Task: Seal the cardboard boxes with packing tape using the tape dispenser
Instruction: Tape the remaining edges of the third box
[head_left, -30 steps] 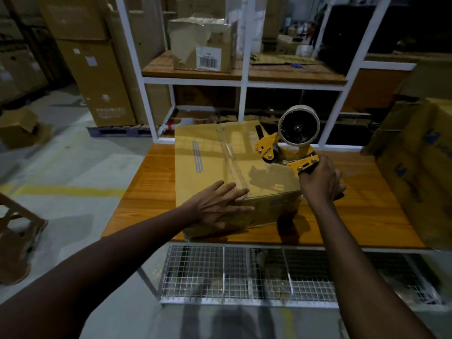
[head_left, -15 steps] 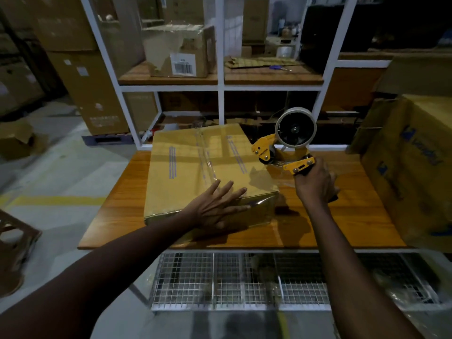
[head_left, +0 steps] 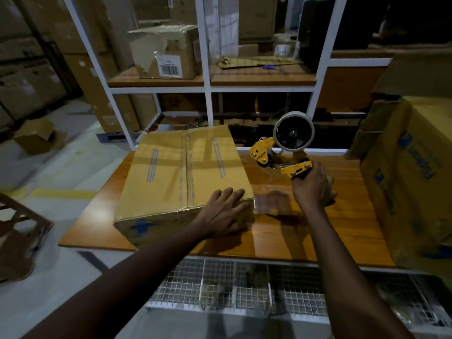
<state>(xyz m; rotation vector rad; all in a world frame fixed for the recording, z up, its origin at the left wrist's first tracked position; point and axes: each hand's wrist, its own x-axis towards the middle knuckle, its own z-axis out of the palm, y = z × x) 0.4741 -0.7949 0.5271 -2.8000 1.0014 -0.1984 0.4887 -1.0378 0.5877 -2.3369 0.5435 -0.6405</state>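
A closed yellow-brown cardboard box (head_left: 181, 172) lies on the wooden table (head_left: 318, 228), its top seam covered with clear tape. My left hand (head_left: 222, 211) presses flat with spread fingers on the box's near right corner. My right hand (head_left: 311, 189) grips the handle of a yellow tape dispenser (head_left: 281, 152) with a tape roll, held just right of the box above the table. A loose strip of clear tape (head_left: 269, 201) stretches between the box's corner and the dispenser.
A large yellow box with blue print (head_left: 411, 177) stands at the table's right end. White shelving (head_left: 208, 89) with boxes rises behind the table. A wire-mesh shelf (head_left: 234, 289) sits below the front edge. Boxes and a brown crate (head_left: 17, 231) stand on the floor at left.
The box has turned and slid left under my left hand. The dispenser has come off the box top and now sits beside it to the right.
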